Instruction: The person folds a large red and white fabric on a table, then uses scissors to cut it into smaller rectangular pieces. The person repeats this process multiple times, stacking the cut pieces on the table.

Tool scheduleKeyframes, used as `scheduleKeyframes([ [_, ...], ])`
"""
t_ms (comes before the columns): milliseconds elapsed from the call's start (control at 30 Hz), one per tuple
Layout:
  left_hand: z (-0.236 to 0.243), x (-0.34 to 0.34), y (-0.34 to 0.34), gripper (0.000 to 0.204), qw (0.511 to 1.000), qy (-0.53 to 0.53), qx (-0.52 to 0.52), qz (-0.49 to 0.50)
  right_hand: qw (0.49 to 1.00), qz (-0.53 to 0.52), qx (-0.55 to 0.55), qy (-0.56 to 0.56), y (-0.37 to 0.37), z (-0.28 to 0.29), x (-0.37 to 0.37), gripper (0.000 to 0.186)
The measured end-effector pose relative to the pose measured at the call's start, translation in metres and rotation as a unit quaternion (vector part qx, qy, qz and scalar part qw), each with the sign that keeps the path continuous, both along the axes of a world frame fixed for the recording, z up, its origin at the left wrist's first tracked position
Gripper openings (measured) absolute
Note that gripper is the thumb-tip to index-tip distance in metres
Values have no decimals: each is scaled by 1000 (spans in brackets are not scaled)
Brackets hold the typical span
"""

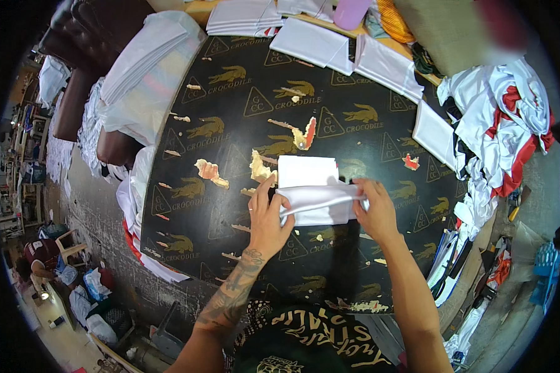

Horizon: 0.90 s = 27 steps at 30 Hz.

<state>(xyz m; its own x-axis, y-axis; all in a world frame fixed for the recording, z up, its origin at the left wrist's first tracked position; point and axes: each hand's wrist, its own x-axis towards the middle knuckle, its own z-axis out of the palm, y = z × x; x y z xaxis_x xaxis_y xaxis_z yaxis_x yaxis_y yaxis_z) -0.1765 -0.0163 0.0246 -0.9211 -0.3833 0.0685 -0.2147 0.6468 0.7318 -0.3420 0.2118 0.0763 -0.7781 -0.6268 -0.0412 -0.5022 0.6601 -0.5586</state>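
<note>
A white folded cloth (pixel 308 173) lies in the middle of the black table, with a raised fold running across it from side to side. My left hand (pixel 269 219) pinches the left end of this fold between thumb and fingers. At the opposite end, my right hand (pixel 374 210) grips the fold the same way. Below the fold, a flat white layer rests on the tabletop. A thin strip of red shows at the cloth's upper right edge. Whether it is a garment I cannot tell.
The black table (pixel 230 161) has gold printed patterns and peeling patches. Folded white cloths (pixel 311 46) line its far edge, beside a pink container (pixel 351 13). White and red fabric (pixel 510 124) is heaped at right. A plastic-wrapped stack (pixel 143 68) stands left; another person (pixel 43 258) sits lower left.
</note>
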Motion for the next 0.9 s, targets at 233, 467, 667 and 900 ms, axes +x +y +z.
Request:
scheduleKeyframes([
  [233,-10,-8,1,27,998,-43,-11,-44,998,-47,-8,-41,10,-13,30,31],
  [467,-5,-9,-1,30,993,-64,-27,-92,998,-53,0,-30,11,-20,28,27],
  [667,2,-12,-6,26,997,-25,15,-71,998,-60,-2,-32,8,-9,25,26],
  [900,19,-65,-43,15,982,-83,163,39,983,-155,-23,-95,-16,-4,-18,31],
])
